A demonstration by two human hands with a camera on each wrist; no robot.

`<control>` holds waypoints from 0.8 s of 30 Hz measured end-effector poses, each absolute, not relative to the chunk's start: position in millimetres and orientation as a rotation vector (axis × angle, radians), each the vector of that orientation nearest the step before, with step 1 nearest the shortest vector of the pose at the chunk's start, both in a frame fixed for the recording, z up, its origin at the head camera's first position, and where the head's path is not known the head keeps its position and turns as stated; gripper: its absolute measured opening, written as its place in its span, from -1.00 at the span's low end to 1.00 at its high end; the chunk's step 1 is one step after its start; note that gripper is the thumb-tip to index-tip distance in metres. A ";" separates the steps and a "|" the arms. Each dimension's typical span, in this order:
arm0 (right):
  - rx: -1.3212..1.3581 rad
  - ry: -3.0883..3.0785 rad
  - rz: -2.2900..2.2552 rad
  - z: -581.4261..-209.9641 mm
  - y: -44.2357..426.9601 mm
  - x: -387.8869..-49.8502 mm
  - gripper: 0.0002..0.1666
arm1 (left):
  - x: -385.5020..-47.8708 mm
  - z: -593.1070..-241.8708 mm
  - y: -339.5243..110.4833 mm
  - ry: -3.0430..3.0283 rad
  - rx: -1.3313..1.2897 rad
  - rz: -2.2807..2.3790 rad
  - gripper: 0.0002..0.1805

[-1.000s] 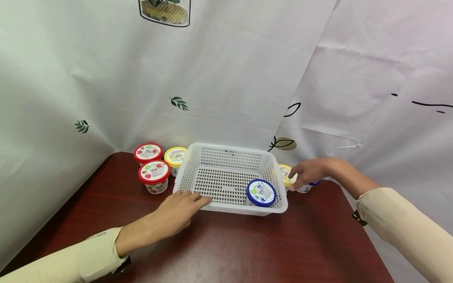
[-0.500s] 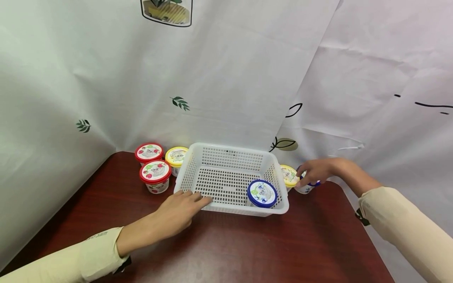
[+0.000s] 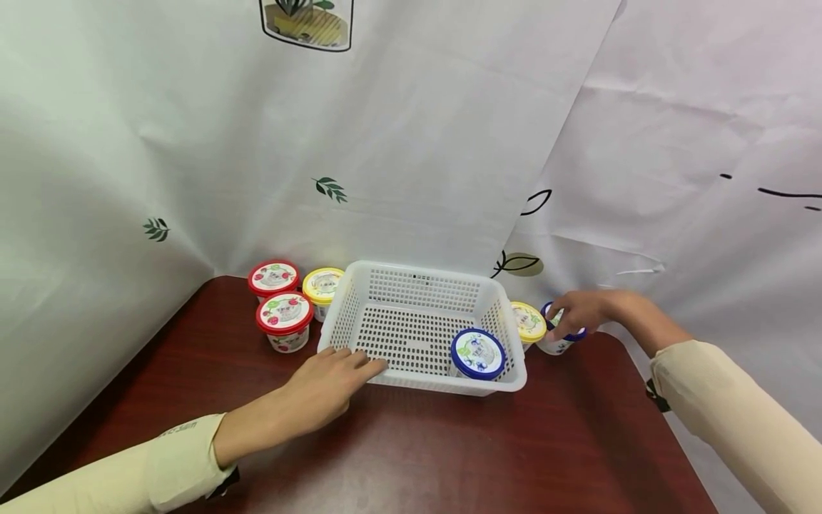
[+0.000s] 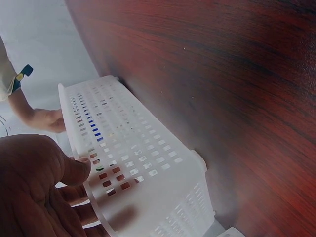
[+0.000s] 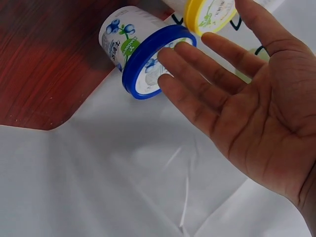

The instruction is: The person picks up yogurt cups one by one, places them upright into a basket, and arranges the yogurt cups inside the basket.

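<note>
My left hand (image 3: 321, 389) grips the near left rim of a white perforated plastic basket (image 3: 398, 334); in the left wrist view the thumb (image 4: 74, 170) lies outside the wall and the fingers inside. A blue-lidded tub with a blueberry print (image 3: 478, 353) stands in the basket's right end. Right of the basket, my right hand (image 3: 581, 313) hovers over a second blue-lidded tub (image 5: 116, 37), which it partly hides in the head view. In the right wrist view its fingers are spread and loosely bent beside the lid. A yellow-lidded tub (image 3: 528, 323) stands between that tub and the basket.
Left of the basket stand two red-lidded tubs, one at the back (image 3: 272, 277) and one in front (image 3: 285, 314), and a yellow-lidded tub (image 3: 322, 285). A white patterned cloth (image 3: 417, 143) hangs behind the dark red wooden table (image 3: 437, 450).
My right hand has moved right, from over the yellow-lidded tub to over the blue-lidded one. The left hand stays on the basket rim. The view has shifted slightly.
</note>
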State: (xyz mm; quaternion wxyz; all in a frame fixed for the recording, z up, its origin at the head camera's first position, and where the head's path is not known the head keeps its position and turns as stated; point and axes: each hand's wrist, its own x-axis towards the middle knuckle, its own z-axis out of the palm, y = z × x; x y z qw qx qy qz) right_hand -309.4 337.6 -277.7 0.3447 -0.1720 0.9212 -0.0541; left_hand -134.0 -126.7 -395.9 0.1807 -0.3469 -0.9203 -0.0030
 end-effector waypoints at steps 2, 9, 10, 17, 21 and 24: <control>-0.457 2.412 -0.126 -279.1 338.9 -311.3 -0.07 | -133.9 -396.5 -126.8 -2.608 -0.977 -0.009 -0.38; -0.547 2.566 -0.001 -284.8 343.9 -316.2 -0.15 | -132.5 -397.4 -127.5 -2.606 -0.972 -0.011 -0.36; -0.558 2.587 0.015 -285.8 345.0 -317.2 -0.15 | -132.3 -397.4 -127.7 -2.608 -0.973 -0.016 -0.35; -0.514 2.686 0.022 -295.3 347.6 -322.5 -0.10 | -132.9 -396.2 -128.1 -2.617 -0.969 -0.020 -0.35; -0.446 2.717 0.015 -301.8 347.2 -323.9 0.02 | -134.0 -397.1 -127.9 -2.613 -0.970 -0.015 -0.35; -0.443 2.727 0.024 -304.2 346.9 -324.3 0.06 | -135.1 -398.0 -127.1 -2.618 -0.969 -0.004 -0.36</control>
